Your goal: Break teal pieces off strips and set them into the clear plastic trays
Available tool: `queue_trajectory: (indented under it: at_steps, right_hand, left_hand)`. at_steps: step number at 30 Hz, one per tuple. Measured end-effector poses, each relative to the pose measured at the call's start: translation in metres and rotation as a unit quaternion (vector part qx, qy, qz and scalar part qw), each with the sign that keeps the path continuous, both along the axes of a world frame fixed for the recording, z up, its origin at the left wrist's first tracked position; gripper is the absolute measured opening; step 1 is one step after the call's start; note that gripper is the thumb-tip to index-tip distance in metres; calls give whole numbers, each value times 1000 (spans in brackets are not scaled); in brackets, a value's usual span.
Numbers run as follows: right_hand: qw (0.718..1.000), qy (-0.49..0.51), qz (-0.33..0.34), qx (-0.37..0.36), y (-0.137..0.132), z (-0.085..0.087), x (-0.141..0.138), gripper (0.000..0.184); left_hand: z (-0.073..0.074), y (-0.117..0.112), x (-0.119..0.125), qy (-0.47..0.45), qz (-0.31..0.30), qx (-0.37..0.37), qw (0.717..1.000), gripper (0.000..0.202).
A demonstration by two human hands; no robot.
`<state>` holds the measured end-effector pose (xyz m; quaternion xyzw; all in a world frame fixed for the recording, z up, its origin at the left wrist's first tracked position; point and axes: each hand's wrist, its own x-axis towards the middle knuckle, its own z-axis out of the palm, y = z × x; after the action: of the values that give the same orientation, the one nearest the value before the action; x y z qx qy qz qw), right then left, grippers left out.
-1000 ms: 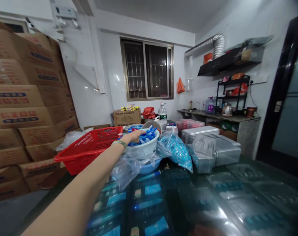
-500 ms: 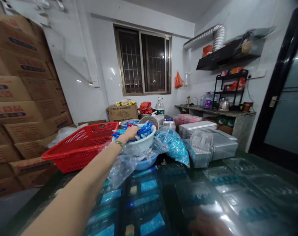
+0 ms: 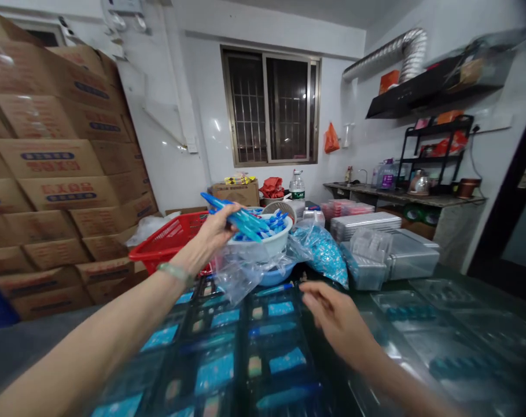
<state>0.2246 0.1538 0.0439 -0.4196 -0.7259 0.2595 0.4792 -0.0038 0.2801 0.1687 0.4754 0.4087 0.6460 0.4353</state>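
Observation:
My left hand (image 3: 214,229) is raised just above the rim of a white plastic basin (image 3: 263,249), shut on a bunch of long blue plastic items (image 3: 243,219). More of these blue items lie in the basin. A clear plastic bag (image 3: 236,278) drapes over the basin's front, and a blue bowl (image 3: 276,277) sits beneath it. My right hand (image 3: 336,318) hovers over the table with its fingers apart, holding nothing. Just beyond its fingertips lies a single blue item (image 3: 273,288). Rows of blue-and-clear blister packs (image 3: 214,347) cover the table below both hands.
A red plastic basket (image 3: 167,240) stands left of the basin, before stacked cardboard cartons (image 3: 58,185). To the right are a bag of small blue pieces (image 3: 321,255), silver trays (image 3: 412,255) and clear moulded trays (image 3: 436,324). A stone counter (image 3: 401,196) runs along the back wall.
My left hand has come up out of the basin gripping blue items. My right hand has moved forward from the bottom edge to above the table.

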Motion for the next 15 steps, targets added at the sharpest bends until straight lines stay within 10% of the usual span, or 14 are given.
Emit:
queue_trajectory:
  at_steps: [4,8,15]
  right_hand:
    - [983,121,98,-92,6,15,-64,27]
    - [962,108,185,-167,-19,-9,-120,19]
    - [907,25,240,-344,-56,-46,-178,13]
  left_hand:
    - [-59,-92,-13,-50,-60,-129,989,4]
    - [-116,-158,-42,-96,-40,-190,976,8]
    - [-161,-222,-126,-151,83,-270,947,24]
